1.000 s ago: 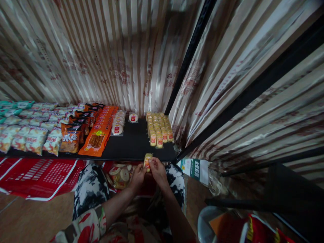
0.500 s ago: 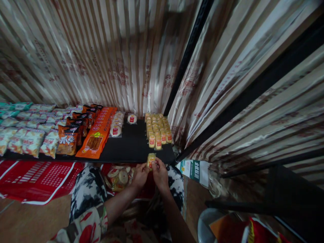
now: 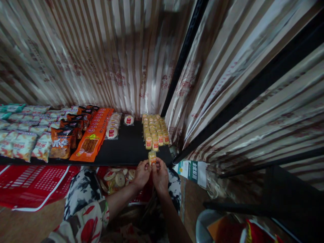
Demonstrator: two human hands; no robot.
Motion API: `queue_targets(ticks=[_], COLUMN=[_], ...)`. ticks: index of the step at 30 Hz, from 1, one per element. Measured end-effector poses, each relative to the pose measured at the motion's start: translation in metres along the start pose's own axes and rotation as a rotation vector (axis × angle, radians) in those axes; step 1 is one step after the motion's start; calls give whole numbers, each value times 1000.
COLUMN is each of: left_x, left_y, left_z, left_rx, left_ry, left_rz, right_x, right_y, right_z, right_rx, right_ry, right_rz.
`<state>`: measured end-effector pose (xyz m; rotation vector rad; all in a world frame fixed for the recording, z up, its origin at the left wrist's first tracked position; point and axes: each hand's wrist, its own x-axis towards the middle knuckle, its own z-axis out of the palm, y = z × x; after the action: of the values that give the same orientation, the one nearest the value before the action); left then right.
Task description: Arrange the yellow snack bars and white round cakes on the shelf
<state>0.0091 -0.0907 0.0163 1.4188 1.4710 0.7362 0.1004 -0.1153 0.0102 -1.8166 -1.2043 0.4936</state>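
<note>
Both hands meet at the front edge of a low black shelf (image 3: 131,148). My left hand (image 3: 142,173) and my right hand (image 3: 160,173) pinch one small yellow snack packet (image 3: 152,157) between their fingertips, held upright just above the shelf edge. Directly behind it lie rows of the same yellow packets (image 3: 155,130), several deep. To their left sit round white cakes in clear wrap (image 3: 112,125) and a single one (image 3: 129,119) further back.
Orange packs (image 3: 91,138), dark snack bags (image 3: 63,143) and pale bags (image 3: 22,143) fill the shelf's left. A red basket of round cakes (image 3: 118,179) sits under my hands, another red basket (image 3: 37,182) left. Striped curtain walls and black poles close in.
My hands with the yellow packet have risen slightly and moved closer to the rows of packets on the shelf. The view has shifted a little to the right.
</note>
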Motion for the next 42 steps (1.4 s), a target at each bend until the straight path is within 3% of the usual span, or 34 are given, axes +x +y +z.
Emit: queue_targets(ticks=[14, 19, 25, 29, 33, 42], left_x=[22, 27, 29, 31, 32, 38], left_y=[14, 17, 28, 28, 27, 32], left_z=[16, 24, 27, 29, 30, 28], left_rx=[-44, -17, -11, -104, -192, -29], left_ry=[-46, -77, -57, -34, -59, -58], left_rz=[89, 116, 51, 4, 67, 98], right_x=[4, 12, 22, 27, 33, 51], right_y=[19, 23, 23, 25, 28, 31], right_z=[4, 3, 3, 5, 7, 14], right_rx=[-187, -168, -161, -148, -131, -124], right_ry=[144, 159, 165, 184, 195, 261], right_rz=[-201, -143, -119, -100, -103, -115])
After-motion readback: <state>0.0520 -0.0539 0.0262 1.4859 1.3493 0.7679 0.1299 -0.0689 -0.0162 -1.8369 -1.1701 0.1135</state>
